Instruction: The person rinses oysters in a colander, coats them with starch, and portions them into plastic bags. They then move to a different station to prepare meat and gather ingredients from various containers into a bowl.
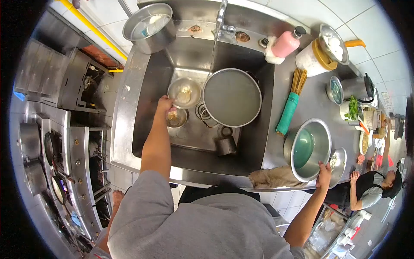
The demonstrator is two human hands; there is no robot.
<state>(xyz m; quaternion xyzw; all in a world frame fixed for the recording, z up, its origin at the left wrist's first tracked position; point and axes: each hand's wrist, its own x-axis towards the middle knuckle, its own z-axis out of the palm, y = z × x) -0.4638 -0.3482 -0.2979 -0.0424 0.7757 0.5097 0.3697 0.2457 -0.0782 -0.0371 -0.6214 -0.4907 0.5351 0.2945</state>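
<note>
You wear a plain grey T-shirt (202,228) of soft matte cloth, its front broad and lightly creased. Your left sleeve (144,200) is short and loose, its hem wide around the arm; your right sleeve (297,251), the same grey, shows only at its edge. Both forearms are bare, as are your left hand (165,105) and right hand (324,176). Black cloth (220,193) shows beyond the shirt's lower edge, its garment unclear.

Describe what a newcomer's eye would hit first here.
Likely the wide pot of cloudy liquid in the sink, right of the small metal bowl in the left hand. Next come the pink bottle and green-wrapped sticks on the counter. Then the steel bowl, green inside, at the right hand.
</note>
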